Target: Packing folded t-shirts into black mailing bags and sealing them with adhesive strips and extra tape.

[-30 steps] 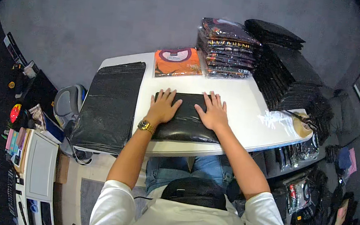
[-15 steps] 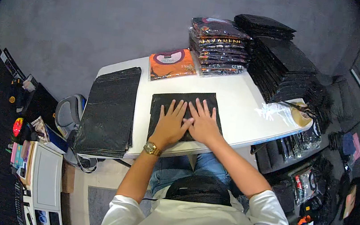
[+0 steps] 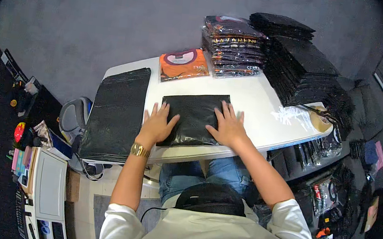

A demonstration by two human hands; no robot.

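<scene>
A flat black plastic mailer bag (image 3: 192, 119) lies on the white table (image 3: 259, 113) in front of me. At its left edge rests my left hand (image 3: 156, 125), fingers spread and thumb over the bag. My right hand (image 3: 229, 126) lies at the right edge with its fingers apart. Neither hand grips anything. Left of them is a stack of overlapping black mailer bags (image 3: 116, 112). Behind the bag, a folded orange shirt in clear plastic (image 3: 184, 65) lies flat on the table.
Bagged dark shirts (image 3: 235, 53) are piled at the back, beside tall stacks of black packages (image 3: 300, 68). A tape roll (image 3: 319, 121) sits at the table's right end. A grey chair (image 3: 74, 117) and a white cabinet (image 3: 49, 183) stand left; more bagged clothes (image 3: 325, 195) lie at lower right.
My hands have moved apart, from together on the middle of the bag out to its left and right edges. The bag's surface now shows between them.
</scene>
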